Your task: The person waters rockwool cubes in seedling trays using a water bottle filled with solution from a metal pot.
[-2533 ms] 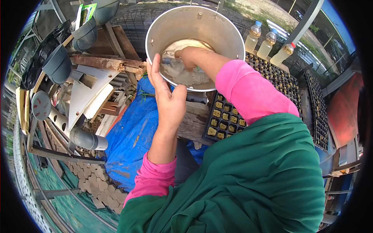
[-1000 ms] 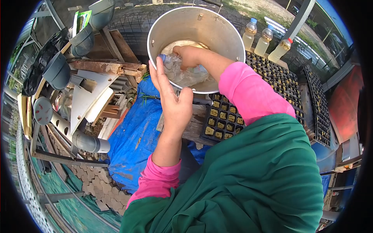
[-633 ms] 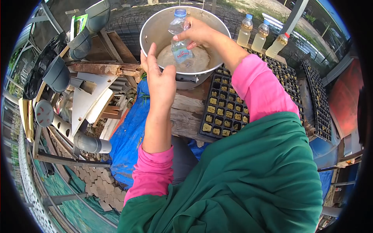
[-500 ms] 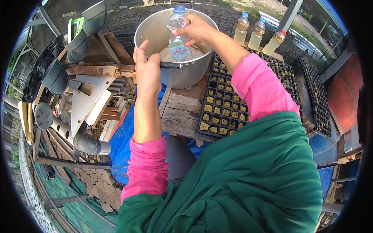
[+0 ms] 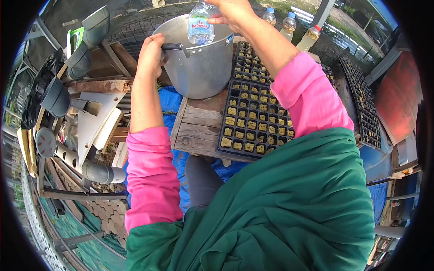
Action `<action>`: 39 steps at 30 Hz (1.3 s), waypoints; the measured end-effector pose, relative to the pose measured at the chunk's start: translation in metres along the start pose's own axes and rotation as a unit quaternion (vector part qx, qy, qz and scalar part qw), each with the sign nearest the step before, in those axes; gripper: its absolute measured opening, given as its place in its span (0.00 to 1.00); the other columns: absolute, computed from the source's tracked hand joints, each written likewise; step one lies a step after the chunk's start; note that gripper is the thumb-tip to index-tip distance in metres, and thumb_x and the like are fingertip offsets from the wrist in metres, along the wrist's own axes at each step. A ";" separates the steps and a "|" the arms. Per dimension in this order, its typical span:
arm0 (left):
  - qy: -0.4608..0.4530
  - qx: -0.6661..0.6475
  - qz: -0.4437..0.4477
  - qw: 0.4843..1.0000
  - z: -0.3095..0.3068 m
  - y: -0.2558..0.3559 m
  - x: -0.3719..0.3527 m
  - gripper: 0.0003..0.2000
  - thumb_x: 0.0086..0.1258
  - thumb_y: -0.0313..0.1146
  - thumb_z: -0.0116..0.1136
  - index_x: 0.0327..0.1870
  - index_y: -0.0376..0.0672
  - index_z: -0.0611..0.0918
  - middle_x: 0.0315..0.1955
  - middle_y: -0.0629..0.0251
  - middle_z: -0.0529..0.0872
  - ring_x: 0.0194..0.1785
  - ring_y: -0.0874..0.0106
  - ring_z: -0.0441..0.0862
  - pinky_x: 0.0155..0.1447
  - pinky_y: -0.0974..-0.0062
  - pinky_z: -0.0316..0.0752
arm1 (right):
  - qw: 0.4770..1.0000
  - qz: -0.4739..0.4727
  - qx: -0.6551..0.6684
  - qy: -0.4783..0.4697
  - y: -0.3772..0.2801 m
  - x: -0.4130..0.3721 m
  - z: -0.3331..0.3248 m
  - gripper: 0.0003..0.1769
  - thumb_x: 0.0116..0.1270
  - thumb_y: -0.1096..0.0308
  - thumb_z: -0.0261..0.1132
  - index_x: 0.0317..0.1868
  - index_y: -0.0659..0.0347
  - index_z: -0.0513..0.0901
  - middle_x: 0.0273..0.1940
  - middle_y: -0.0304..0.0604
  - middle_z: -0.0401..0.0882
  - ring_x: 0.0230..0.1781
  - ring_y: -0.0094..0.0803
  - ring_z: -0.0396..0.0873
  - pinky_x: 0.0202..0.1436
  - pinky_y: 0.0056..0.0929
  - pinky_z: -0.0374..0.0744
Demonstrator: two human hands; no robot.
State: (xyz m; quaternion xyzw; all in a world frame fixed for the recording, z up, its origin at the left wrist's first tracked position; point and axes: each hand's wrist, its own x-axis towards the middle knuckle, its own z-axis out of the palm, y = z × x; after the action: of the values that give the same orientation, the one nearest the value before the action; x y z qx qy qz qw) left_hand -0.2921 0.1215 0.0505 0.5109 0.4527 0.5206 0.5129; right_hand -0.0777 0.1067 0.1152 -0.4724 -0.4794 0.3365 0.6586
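Carefully pinching, with the right hand (image 5: 233, 12), a clear plastic bottle (image 5: 202, 28) at twelve o'clock, over the mouth of a metal pot (image 5: 199, 72); at eleven o'clock, curling the left hand (image 5: 150, 52) around the end of its black handle (image 5: 174, 46). For good work, steady the pot, hold the bottle upright and squeeze only gently. Cannot tell what is inside either. At one o'clock, see capped bottles (image 5: 308, 40) with cloudy liquid; at two, on the wooden surface (image 5: 199, 137), a black cell tray (image 5: 244, 155) with yellowish plugs (image 5: 252, 124).
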 end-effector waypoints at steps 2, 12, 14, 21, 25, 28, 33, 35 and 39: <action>0.000 0.000 -0.003 1.000 -0.003 -0.002 0.003 0.16 0.70 0.39 0.56 0.58 0.50 0.80 0.47 0.68 0.79 0.52 0.68 0.76 0.59 0.49 0.68 | 1.000 0.002 0.025 0.007 -0.003 -0.004 -0.006 0.20 0.66 0.65 0.72 0.42 0.55 0.65 0.39 0.44 0.73 0.35 0.38 0.77 0.32 0.47 0.88; 0.088 0.202 0.207 0.953 -0.007 -0.020 0.012 0.18 0.68 0.49 0.56 0.49 0.46 0.84 0.56 0.58 0.81 0.61 0.62 0.72 0.58 0.55 0.70 | 1.000 0.022 -0.001 0.021 -0.012 -0.018 -0.016 0.23 0.65 0.64 0.73 0.45 0.56 0.65 0.42 0.46 0.73 0.37 0.40 0.78 0.34 0.49 0.88; 0.174 0.302 0.398 0.848 -0.001 -0.023 0.008 0.20 0.70 0.50 0.55 0.36 0.42 0.90 0.47 0.50 0.87 0.56 0.61 0.78 0.56 0.61 0.71 | 0.999 0.028 -0.019 0.021 -0.010 -0.024 -0.014 0.23 0.65 0.64 0.73 0.45 0.56 0.65 0.42 0.46 0.73 0.38 0.40 0.78 0.35 0.49 0.88; 0.013 0.411 0.252 0.876 0.025 0.022 -0.045 0.29 0.64 0.59 0.62 0.18 0.36 0.81 0.23 0.53 0.83 0.33 0.55 0.80 0.45 0.60 0.74 | 0.986 0.008 -0.166 0.018 0.004 -0.039 -0.019 0.22 0.61 0.63 0.74 0.42 0.58 0.67 0.35 0.47 0.75 0.30 0.37 0.79 0.24 0.37 0.84; 0.046 0.419 0.341 0.840 0.031 0.017 -0.049 0.30 0.62 0.59 0.63 0.18 0.35 0.80 0.21 0.51 0.82 0.28 0.57 0.79 0.38 0.59 0.74 | 0.984 0.016 -0.179 0.014 0.007 -0.040 -0.024 0.23 0.61 0.62 0.75 0.41 0.58 0.67 0.38 0.47 0.76 0.32 0.37 0.80 0.23 0.35 0.83; 0.049 0.414 0.315 0.853 0.033 0.020 -0.057 0.30 0.61 0.60 0.64 0.17 0.35 0.80 0.20 0.51 0.81 0.24 0.57 0.78 0.35 0.60 0.73 | 0.988 0.028 -0.152 0.008 0.006 -0.040 -0.026 0.23 0.61 0.62 0.75 0.42 0.58 0.67 0.38 0.46 0.76 0.34 0.37 0.80 0.24 0.36 0.83; 0.050 0.366 0.241 0.897 0.026 0.018 -0.045 0.29 0.60 0.58 0.65 0.16 0.36 0.79 0.18 0.54 0.80 0.24 0.60 0.78 0.35 0.62 0.72 | 0.994 0.040 -0.106 -0.001 0.008 -0.036 -0.022 0.22 0.62 0.63 0.74 0.41 0.56 0.66 0.36 0.44 0.75 0.36 0.36 0.78 0.29 0.41 0.84; 0.041 0.358 0.216 0.907 0.021 0.019 -0.041 0.28 0.61 0.56 0.66 0.17 0.35 0.79 0.19 0.55 0.79 0.25 0.61 0.79 0.36 0.63 0.72 | 0.996 0.036 -0.081 -0.005 0.008 -0.033 -0.019 0.22 0.62 0.64 0.74 0.41 0.56 0.65 0.35 0.44 0.74 0.33 0.35 0.78 0.26 0.37 0.83; 0.059 0.345 0.300 0.887 0.015 0.016 -0.039 0.24 0.62 0.53 0.66 0.23 0.35 0.83 0.26 0.54 0.82 0.32 0.60 0.81 0.41 0.63 0.74 | 0.993 -0.011 -0.121 -0.003 0.009 -0.029 -0.012 0.22 0.60 0.66 0.74 0.42 0.57 0.66 0.34 0.44 0.75 0.30 0.34 0.78 0.21 0.33 0.81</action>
State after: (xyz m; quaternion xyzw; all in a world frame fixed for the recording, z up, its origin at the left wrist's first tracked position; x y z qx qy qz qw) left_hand -0.2803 0.0809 0.0651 0.7354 0.4586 0.4895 0.0960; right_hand -0.0759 0.0797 0.0966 -0.5422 -0.5237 0.2703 0.5989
